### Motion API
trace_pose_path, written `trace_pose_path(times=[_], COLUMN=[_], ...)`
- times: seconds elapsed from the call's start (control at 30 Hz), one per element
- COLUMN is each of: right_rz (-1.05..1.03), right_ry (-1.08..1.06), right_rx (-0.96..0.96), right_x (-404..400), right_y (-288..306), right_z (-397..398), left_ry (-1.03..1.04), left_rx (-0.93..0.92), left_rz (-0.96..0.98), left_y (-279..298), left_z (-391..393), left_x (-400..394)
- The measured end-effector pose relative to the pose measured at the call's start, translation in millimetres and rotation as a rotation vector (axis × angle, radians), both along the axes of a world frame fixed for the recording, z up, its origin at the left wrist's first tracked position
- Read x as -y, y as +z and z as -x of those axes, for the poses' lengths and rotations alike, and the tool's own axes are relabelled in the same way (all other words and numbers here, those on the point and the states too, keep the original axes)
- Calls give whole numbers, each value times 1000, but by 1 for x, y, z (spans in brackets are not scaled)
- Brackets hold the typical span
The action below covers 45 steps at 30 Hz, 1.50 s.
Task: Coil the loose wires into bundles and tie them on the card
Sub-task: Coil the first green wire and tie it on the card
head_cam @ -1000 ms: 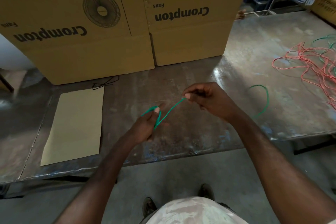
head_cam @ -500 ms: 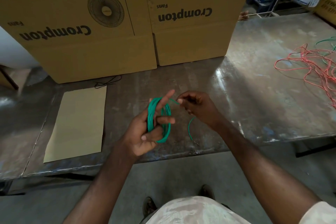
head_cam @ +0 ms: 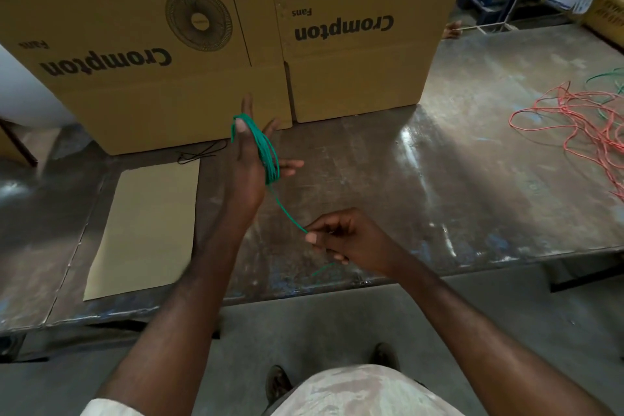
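Left hand (head_cam: pixel 248 162) is raised over the bench (head_cam: pixel 439 186), fingers straight and spread, with the green wire coil (head_cam: pixel 265 149) looped round them from the thumb tip across to the other side of the hand. A strand runs down from the coil to the right hand (head_cam: pixel 344 240), whose curled fingers pinch it, and a short green tail pokes out below that hand. The tan card (head_cam: pixel 145 233) lies flat on the bench to the left, well apart from the coil. A tangle of orange wires (head_cam: pixel 580 125) sits far right. Two Crompton fan boxes (head_cam: pixel 202 44) stand at the back.
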State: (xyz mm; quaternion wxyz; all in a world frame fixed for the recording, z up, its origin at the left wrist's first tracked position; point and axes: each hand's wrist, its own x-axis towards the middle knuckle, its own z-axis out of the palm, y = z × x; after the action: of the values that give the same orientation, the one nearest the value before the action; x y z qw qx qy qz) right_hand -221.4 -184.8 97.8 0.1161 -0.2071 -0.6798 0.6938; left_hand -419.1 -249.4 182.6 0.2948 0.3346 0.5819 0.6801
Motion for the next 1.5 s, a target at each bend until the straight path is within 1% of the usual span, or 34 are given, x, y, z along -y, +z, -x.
trace_pose_path(times=[0.07,0.17,0.23,0.3,0.37,0.4,0.47,0.57,0.6,0.73,0.83,0.97,1.13,1.17,1.23,1.37,1.5], right_rz=[-35,-146,-219,-274,-321,-344,-397,-487,-500,-514,-519,-548,-467,-462,-444,-435,-542], right_ry=[13,-26,-8,27,5,-27,-104,-168,-182,-209,-223,-203,-260,-270,-294,-345,-351], right_rx=[14,-8,-10,-15,-38,-52,-70,-74,-72,-91,-84,-84,-131,-144,-139,-91,-115], right_x=[-5,-18,-27,-33,-41,-46,-59,-76,-79,-88,-90,-86,-74,-70,-59,-39,-33], right_y=[13,29,34,39,45,48,54,61,63,63,52,42,27,22,12,-3,-6], right_z=[-4,-11,-17,-22,-26,-27,-27,-27,-26,-21,-14,-12,-8,-7,-5,-7,-21], left_ry=[61,29,-2,15,7,-5,-81,-352,-430,-653,-748,-827,-859,-836,-728,-514,-423], left_rx=[-238,-463,-523,-574,-629,-625,-512,-225,-155,41,219,479,757,782,762,640,600], left_rz=[114,248,383,493,531,544,570,563,547,476,404,196,-59,-101,-132,-53,-20], left_y=[-10,-33,-44,-52,-59,-61,-65,-67,-66,-55,-48,-40,-42,-43,-44,-45,-47], left_z=[-2,-2,-1,-2,-7,-10,-17,-25,-27,-39,-46,-41,-36,-37,-41,-54,-68], left_x=[-2,3,6,8,12,14,20,29,33,43,47,47,37,34,26,8,-10])
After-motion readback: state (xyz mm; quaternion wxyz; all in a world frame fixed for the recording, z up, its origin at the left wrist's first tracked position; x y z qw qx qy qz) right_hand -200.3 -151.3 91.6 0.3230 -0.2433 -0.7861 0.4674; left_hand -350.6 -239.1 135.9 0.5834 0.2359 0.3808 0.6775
